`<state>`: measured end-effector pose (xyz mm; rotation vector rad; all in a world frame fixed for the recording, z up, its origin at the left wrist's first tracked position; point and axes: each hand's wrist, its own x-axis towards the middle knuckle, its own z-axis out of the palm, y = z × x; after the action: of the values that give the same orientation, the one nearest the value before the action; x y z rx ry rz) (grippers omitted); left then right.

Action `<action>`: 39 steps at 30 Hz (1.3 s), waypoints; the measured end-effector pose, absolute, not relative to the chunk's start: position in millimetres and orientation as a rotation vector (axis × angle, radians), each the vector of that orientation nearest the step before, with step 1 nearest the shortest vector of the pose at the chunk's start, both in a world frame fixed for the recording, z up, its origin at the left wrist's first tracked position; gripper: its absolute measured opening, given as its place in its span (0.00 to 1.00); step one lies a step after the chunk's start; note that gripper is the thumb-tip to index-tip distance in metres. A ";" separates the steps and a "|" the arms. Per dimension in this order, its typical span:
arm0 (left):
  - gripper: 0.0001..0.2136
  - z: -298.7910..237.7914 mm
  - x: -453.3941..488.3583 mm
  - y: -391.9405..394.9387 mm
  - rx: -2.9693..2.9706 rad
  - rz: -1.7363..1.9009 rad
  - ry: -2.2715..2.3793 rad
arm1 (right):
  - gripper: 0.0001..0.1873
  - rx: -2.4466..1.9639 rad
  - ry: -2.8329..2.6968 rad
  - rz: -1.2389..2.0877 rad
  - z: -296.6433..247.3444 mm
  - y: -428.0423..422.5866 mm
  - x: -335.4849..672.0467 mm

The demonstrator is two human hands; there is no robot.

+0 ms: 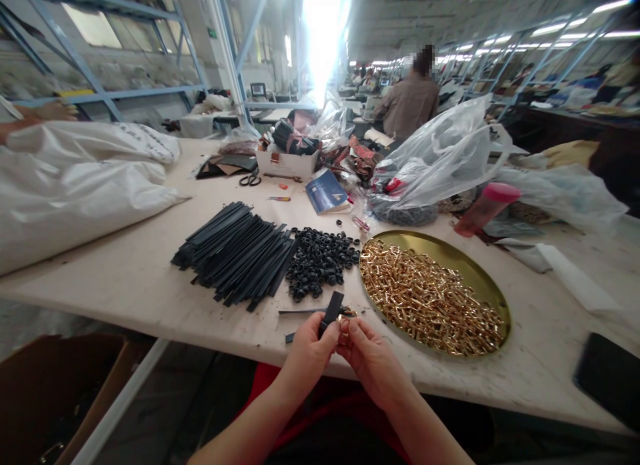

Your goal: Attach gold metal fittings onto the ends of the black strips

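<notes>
White sacks (75,185): far left on the table (125,285), full and lying on their sides, apart from the work.
Cardboard box (60,385): near left, below the table edge, open. I cannot tell what is in it, so I cannot say whether finished pieces lie there.
Pile of black strips (235,255): left of centre, a big fanned heap. By the look of it, most of the stock is unworked.
Black rings (320,261): a loose heap touching the right side of the pile, also plentiful.
Loose strip (300,311): flat on the table just beyond the hands, with no metal on it that I can see.
Left hand (310,351): at the near edge, centre, with thumb and fingers pinching the lower end of one black strip (331,311), which stands tilted up towards the rings.
Gold fitting (345,323): between the two hands, against the foot of the black strip. Whether it is fully seated I cannot tell.
Right hand (370,358): touching the left, its fingertips pressed together around the gold fitting.
Brass tray (480,271): just right of the hands, heaped with gold fittings (430,298), well filled.
Progress: I judge it early, with one piece being joined, large supplies left and no finished heap on the table.
Plastic bag (440,158): far right of centre, crumpled, behind the tray.
Black phone (607,378): near right corner, flat.
</notes>
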<state>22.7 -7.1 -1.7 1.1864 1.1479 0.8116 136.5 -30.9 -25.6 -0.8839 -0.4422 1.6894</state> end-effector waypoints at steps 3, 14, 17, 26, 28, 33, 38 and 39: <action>0.11 -7.5 13.1 -6.2 1.470 0.794 1.236 | 0.13 -0.977 -0.354 1.673 -30.8 -27.9 140.7; 0.11 -8.4 -6.7 -11.5 1.723 0.422 1.140 | 0.17 -1.227 -0.886 1.370 -36.4 -26.7 152.2; 0.11 -4.1 -8.1 -10.4 1.761 0.405 1.127 | 0.17 -1.223 -0.943 1.347 -33.7 -28.5 153.2; 0.11 -0.4 0.5 -12.4 1.824 0.474 1.089 | 0.15 -1.076 -0.615 1.506 -36.8 -32.0 137.5; 0.11 -2.2 2.7 -11.1 1.806 0.469 1.086 | 0.14 -1.091 -0.607 1.490 -39.2 -31.6 138.1; 0.10 -2.6 2.9 -9.5 1.774 0.454 1.167 | 0.15 -1.161 -0.635 1.375 -37.4 -29.2 143.0; 0.12 -2.0 2.1 -8.4 1.734 0.504 1.109 | 0.16 -1.229 -0.811 1.309 -33.8 -32.7 137.3; 0.12 -2.5 1.8 -8.4 1.715 0.504 1.107 | 0.16 -1.241 -0.826 1.294 -33.8 -33.7 136.4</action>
<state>1.8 -8.4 -2.5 1.7148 1.1070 0.5040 136.4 -33.7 -33.8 -1.2406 -0.8255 1.2937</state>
